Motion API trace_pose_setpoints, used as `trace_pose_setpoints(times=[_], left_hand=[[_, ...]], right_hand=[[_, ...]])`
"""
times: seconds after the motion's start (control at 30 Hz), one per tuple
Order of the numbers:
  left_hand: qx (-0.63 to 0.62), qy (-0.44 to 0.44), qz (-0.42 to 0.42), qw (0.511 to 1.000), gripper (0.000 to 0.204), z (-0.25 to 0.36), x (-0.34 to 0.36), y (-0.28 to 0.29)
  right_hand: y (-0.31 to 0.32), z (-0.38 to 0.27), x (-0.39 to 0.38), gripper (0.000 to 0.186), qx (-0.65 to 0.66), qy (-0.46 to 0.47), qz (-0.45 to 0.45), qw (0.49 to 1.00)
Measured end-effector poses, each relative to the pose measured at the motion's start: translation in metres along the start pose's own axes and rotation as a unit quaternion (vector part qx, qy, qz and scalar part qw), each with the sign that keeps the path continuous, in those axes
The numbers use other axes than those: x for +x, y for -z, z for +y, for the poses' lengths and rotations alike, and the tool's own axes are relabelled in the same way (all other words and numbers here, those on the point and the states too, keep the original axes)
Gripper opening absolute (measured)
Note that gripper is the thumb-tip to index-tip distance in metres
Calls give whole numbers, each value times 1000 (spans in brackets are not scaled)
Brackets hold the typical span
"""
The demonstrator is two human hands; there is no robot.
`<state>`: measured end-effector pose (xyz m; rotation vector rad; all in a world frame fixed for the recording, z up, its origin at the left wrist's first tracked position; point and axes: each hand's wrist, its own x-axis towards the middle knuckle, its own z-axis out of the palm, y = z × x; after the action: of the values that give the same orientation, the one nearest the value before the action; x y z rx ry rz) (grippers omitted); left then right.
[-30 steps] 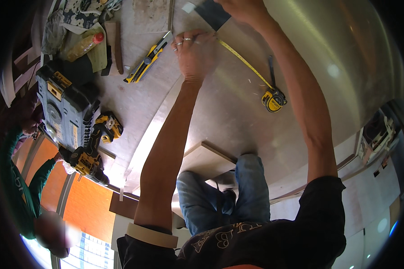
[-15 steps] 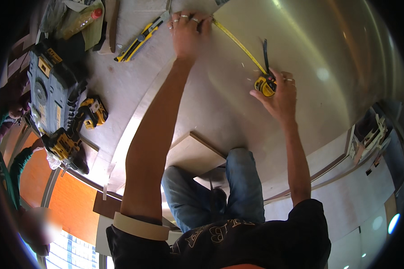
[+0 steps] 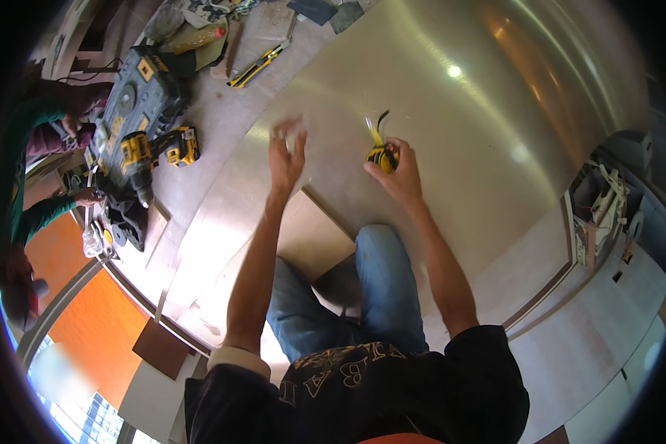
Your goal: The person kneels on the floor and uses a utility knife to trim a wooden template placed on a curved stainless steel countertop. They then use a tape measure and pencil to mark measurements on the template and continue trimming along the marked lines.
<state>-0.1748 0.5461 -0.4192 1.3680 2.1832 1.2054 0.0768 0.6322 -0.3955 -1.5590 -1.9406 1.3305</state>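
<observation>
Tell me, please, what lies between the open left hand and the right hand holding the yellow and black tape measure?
In the head view, only bare brushed metal sheet lies between the left hand and the right hand gripping the yellow and black tape measure.

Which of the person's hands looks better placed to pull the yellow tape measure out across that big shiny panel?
Probably the left hand: it is open, empty and hovers over the panel beside the tape measure, which the right hand already grips.

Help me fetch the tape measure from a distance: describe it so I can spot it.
Find the large shiny metal sheet on the floor. Near its middle, the right hand grips the tape measure. It is small, yellow and black, and the only tool on the sheet.
</observation>
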Motion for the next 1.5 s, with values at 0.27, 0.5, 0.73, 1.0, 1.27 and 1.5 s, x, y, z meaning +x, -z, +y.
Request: trace_pose_setpoints(times=[0.27,0.5,0.73,1.0,1.27,1.5], left_hand=[[-21,143,-114,983,25,82,-255,117],[-6,210,35,977,26,42,-394,198],[75,291,-65,951,28,29,-531,228],[53,279,-47,958,27,9,-591,204],[-7,342,-27,939,26,9,-679,164],[-98,394,-5,914,33,-12,-749,111]], right_hand=[[75,108,-189,77,-25,-170,136,976],[151,276,-427,73,-268,-325,165,892],[139,365,-561,71,-257,-469,166,829],[157,331,-402,31,-98,46,328,939],[219,-181,-470,37,415,457,162,770],[249,-246,-576,34,438,755,34,487]])
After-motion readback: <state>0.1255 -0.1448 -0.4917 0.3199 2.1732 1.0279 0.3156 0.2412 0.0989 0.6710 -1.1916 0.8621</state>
